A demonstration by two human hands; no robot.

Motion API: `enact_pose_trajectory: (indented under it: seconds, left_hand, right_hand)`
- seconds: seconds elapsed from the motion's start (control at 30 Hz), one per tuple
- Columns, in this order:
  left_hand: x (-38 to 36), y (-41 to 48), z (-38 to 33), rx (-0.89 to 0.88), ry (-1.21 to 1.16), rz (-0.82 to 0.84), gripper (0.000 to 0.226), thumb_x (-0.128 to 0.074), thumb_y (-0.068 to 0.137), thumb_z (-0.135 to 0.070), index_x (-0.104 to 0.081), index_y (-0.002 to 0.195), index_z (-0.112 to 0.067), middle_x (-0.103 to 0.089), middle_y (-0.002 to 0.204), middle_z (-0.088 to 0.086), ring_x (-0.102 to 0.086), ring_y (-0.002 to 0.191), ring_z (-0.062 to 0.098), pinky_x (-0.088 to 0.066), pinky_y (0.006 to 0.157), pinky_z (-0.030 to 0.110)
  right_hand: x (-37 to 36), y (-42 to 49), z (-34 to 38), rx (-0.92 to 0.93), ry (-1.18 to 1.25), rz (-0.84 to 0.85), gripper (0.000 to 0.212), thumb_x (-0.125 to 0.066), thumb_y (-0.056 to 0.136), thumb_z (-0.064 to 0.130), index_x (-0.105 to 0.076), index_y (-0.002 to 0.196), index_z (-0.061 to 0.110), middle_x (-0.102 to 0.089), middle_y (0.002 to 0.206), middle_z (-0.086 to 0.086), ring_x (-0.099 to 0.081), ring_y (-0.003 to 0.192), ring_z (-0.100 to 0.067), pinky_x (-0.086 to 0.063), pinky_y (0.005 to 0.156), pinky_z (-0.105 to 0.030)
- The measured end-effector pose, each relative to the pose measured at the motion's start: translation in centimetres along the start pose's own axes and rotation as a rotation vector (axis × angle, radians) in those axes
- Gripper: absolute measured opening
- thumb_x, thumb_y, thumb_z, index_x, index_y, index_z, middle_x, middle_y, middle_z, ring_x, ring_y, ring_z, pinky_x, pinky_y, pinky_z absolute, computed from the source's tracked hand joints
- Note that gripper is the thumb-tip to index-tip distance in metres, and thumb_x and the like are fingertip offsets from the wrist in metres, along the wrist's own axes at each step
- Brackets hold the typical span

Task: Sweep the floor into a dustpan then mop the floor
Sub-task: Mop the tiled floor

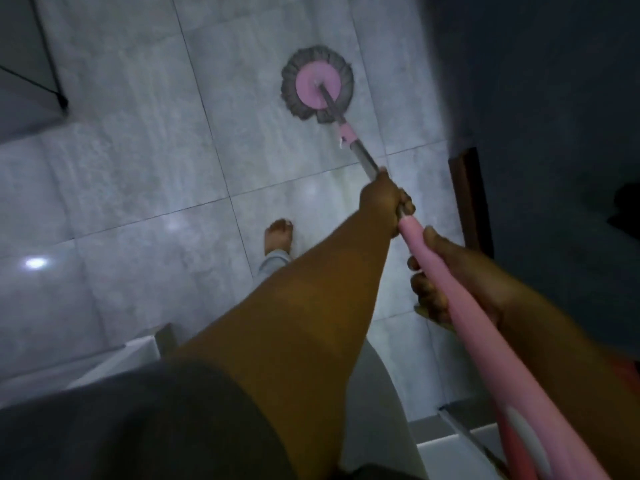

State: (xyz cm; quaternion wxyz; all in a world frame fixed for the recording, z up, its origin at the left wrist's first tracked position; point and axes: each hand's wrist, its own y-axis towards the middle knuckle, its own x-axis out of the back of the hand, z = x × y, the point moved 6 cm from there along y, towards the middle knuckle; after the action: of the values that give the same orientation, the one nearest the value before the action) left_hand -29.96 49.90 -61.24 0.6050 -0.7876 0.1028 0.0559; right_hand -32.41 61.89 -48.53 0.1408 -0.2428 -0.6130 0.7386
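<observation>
Entry, head view.

- Mop [350, 137]: you hold it in both hands, and it slants from lower right up toward the middle of the frame.
- Mop head [317, 86]: a round pink disc with a grey fringe all around. It lies flat on the floor [138, 168], ahead of you and well apart from your foot [278, 235].
- Shaft [365, 160]: bare metal, with a short pink collar just behind the mop head. Nearer to you it runs into a thick pink handle [464, 334].
- Left hand [382, 199]: arm stretched out, fingers curled round the metal shaft just above the upper end of the pink handle. Firm grasp.
- Right hand [460, 268]: nearer your body, wrapped round the pink handle. The thumb lies on top and the fingers [424, 289] curl in from below.
- Floor: large grey tiles with thin dark joints. A bright spot of reflected light [34, 263] shows at the left, with two fainter ones nearer the centre.
- Foot: bare, toes pointing up the frame, a pale trouser cuff at the ankle. It rests on the tile to the left of your left forearm.
- Right side: a dark wall [536, 98], with a brown wooden frame edge [469, 202] at its foot.
- Upper left: thin black legs of a stand [48, 71], meeting at a black foot on the floor.
- Lower left: your dark sleeve [138, 427]. Beside it are pale, blurred edges that cannot be identified.
</observation>
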Motion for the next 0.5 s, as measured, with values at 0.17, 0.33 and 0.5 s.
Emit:
enact_pose_trajectory:
  seconds: [0.17, 0.33, 0.5]
  left_hand:
    - [-0.9, -5.8, 11.9, 0.145, 0.085, -0.017, 0.055, -0.043, 0.102, -0.048, -0.047, 0.064, -0.008, -0.043, 0.034, 0.003, -0.041, 0.026, 0.017, -0.04, 0.039, 0.02]
    - [-0.4, -8.2, 15.7, 0.217, 0.072, 0.005, 0.05, -0.046, 0.099, -0.053, -0.051, 0.072, -0.011, -0.047, 0.043, 0.003, -0.044, 0.035, 0.017, -0.043, 0.047, 0.024]
    - [0.9, -7.1, 9.2, 0.139, -0.059, 0.025, 0.049, -0.045, 0.101, -0.047, -0.049, 0.069, -0.01, -0.045, 0.041, 0.001, -0.042, 0.034, 0.015, -0.04, 0.04, 0.02]
  right_hand:
    - [3.2, -7.3, -9.9, -0.053, 0.006, 0.0, 0.065, -0.065, 0.068, 0.069, -0.056, 0.097, 0.012, -0.052, 0.067, -0.012, -0.049, 0.049, -0.023, -0.044, 0.047, -0.028]
    - [3.7, -9.7, -12.1, -0.098, -0.065, 0.062, 0.057, -0.083, 0.068, 0.043, -0.053, 0.105, 0.01, -0.053, 0.068, -0.018, -0.051, 0.049, -0.025, -0.047, 0.05, -0.032]
    - [0.5, -7.8, -6.9, -0.122, -0.228, 0.066, 0.055, -0.084, 0.059, 0.024, -0.055, 0.102, 0.007, -0.056, 0.063, -0.014, -0.053, 0.043, -0.023, -0.048, 0.044, -0.029]
